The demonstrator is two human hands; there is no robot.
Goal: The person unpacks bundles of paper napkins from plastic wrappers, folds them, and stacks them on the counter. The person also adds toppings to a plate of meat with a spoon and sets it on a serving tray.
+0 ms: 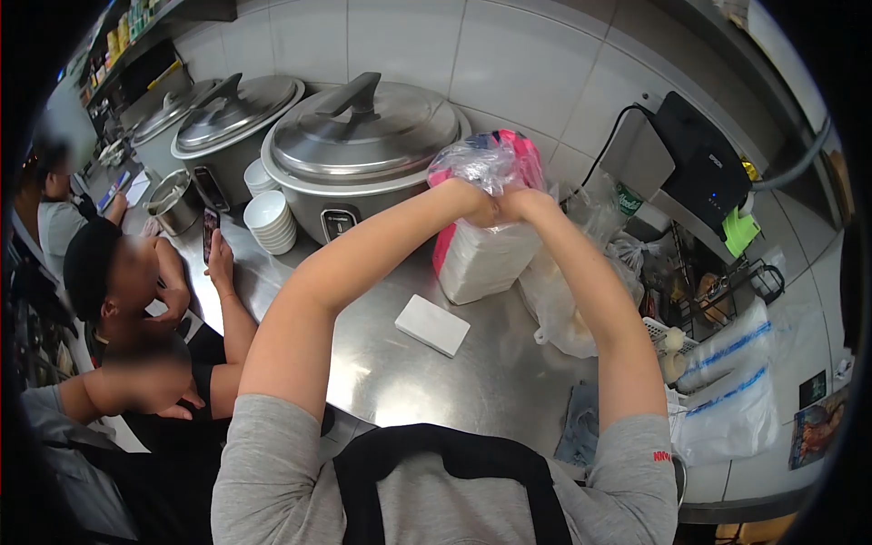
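both hands, left hand (479, 205) and right hand (520, 205), grip closed on the plastic bag (481, 163) neck above the white stack (481, 259); we keep the gather tight and centred over the tabletop (436, 381).

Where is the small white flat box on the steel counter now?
In the head view, the white box lies flat on the steel counter, between the person's forearms, just left of the pink-wrapped stack.

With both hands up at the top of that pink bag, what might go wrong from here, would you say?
The left hand and right hand grip the crumpled plastic top of the pink bag over a tall white stack; a hard tug might topple the stack or tear the plastic. The small white box lies loose just in front and could be knocked. The large rice cooker stands close behind, so a forearm might brush it.
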